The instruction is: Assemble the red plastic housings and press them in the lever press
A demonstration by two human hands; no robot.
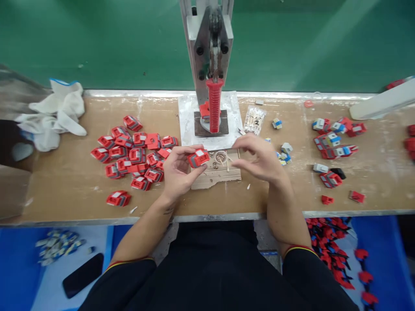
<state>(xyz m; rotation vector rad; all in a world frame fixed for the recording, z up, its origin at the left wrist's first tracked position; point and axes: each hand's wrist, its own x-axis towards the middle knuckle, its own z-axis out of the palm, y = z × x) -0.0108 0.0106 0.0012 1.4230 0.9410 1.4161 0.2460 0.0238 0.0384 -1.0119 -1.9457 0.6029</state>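
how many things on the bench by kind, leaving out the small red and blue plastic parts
hand press with red handle: 1
white cloth gloves, heap: 1
clear bag of small parts: 1
wooden block: 1
red part in left hand: 1
total: 5

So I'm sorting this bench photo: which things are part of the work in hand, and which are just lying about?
In hand:
left hand holding a red part
right hand, fingers pinched
rings on the wood block
press
red pile

Lying about:
white gloves
phone
plastic bag
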